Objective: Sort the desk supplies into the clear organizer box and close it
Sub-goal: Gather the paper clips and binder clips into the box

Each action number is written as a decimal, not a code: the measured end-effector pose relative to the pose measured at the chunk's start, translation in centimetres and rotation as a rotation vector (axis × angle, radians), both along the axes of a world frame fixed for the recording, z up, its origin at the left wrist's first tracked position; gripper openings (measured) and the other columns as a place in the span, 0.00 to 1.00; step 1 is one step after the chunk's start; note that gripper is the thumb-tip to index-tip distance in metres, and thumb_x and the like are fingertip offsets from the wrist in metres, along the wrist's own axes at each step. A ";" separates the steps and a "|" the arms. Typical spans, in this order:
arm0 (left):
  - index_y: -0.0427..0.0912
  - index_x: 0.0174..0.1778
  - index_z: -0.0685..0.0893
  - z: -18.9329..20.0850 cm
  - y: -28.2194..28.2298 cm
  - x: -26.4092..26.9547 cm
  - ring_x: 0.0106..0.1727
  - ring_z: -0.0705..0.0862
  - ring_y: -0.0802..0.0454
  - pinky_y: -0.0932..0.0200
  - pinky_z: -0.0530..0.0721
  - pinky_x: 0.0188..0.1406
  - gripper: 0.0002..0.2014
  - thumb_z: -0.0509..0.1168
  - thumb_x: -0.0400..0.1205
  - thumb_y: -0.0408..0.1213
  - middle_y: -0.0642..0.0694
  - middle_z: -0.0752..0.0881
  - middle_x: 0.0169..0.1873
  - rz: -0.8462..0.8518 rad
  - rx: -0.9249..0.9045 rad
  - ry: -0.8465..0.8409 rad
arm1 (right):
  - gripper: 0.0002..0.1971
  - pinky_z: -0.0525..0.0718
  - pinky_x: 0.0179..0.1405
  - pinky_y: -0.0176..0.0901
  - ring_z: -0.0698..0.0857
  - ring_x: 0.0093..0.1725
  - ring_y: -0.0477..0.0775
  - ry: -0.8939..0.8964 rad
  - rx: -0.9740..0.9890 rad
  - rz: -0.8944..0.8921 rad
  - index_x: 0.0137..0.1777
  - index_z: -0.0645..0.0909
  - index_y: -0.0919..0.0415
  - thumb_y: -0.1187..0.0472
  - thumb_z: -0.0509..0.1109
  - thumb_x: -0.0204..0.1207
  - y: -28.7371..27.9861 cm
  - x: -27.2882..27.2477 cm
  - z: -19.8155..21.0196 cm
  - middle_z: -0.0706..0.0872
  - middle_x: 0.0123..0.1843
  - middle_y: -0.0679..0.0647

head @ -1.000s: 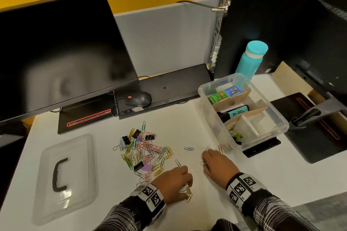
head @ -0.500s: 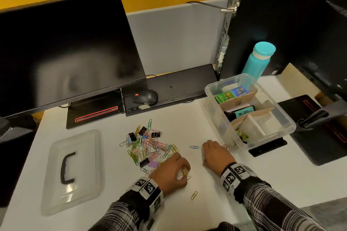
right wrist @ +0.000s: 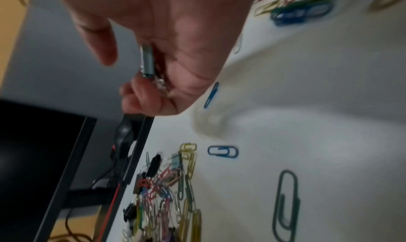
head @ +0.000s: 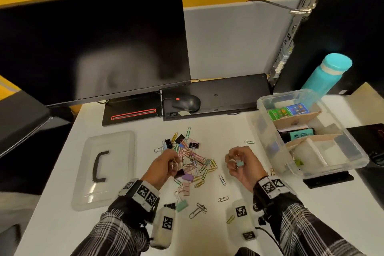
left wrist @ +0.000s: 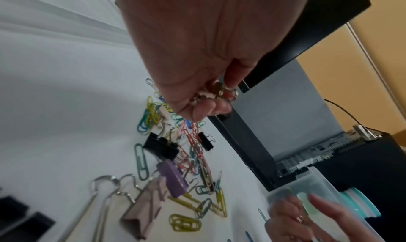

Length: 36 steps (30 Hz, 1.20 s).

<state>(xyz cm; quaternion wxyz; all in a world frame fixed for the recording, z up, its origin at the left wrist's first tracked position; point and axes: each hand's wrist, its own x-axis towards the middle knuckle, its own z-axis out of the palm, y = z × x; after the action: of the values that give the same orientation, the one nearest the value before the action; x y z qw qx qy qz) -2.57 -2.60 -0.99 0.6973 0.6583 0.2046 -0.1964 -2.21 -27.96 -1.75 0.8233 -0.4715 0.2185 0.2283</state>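
A heap of coloured paper clips and binder clips (head: 192, 159) lies mid-desk, with strays nearer me. My left hand (head: 173, 164) hovers over the heap's left edge, and its curled fingers (left wrist: 208, 106) hold a few small clips (left wrist: 216, 92). My right hand (head: 234, 161) is raised to the right of the heap and pinches a teal binder clip (head: 240, 164), which also shows in the right wrist view (right wrist: 146, 61). The clear organizer box (head: 268, 131) stands open at the right, with cardboard dividers and supplies inside. Its clear lid (head: 116, 147) with a black handle lies flat at the left.
A monitor (head: 93, 43) and its base stand behind the heap, with a mouse (head: 187, 103) on a black slab. A teal bottle (head: 324, 75) and a computer tower (head: 336, 33) are behind the box. A second monitor's base (head: 374, 141) is at the right.
Both hands have lifted off the desk. The left moved left onto the heap and picked up clips; the right rose holding the teal binder clip. The head view has moved closer.
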 end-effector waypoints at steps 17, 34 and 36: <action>0.43 0.55 0.80 -1.7 -0.5 -0.1 0.52 0.80 0.48 0.52 0.80 0.50 0.13 0.60 0.84 0.48 0.45 0.83 0.50 -1.064 1.073 -0.584 | 0.08 0.82 0.41 0.49 0.84 0.41 0.58 -0.616 -1.351 0.851 0.52 0.69 0.55 0.51 0.55 0.84 5.3 1.5 -1.0 0.85 0.44 0.52; 0.49 0.52 0.80 0.9 -2.9 1.9 0.44 0.79 0.61 0.73 0.73 0.38 0.07 0.66 0.80 0.44 0.58 0.80 0.45 -0.852 0.843 -0.626 | 0.07 0.69 0.31 0.43 0.76 0.35 0.57 -0.524 -1.714 -0.021 0.42 0.70 0.56 0.58 0.56 0.82 -9.8 -1.7 5.6 0.76 0.36 0.54; 0.50 0.52 0.80 0.9 -3.6 1.7 0.45 0.81 0.59 0.67 0.78 0.41 0.07 0.66 0.79 0.44 0.56 0.82 0.46 -0.849 0.851 -0.607 | 0.07 0.70 0.34 0.44 0.78 0.37 0.57 -0.541 -1.670 0.067 0.42 0.74 0.57 0.59 0.58 0.81 -10.3 -1.9 4.9 0.78 0.37 0.54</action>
<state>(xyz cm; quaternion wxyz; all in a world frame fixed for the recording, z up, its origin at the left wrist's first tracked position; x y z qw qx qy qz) -0.82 -6.20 -0.07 0.2659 0.9251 -0.2176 -0.1619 -4.09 -38.30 3.12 0.2255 -0.9640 0.0973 -0.1018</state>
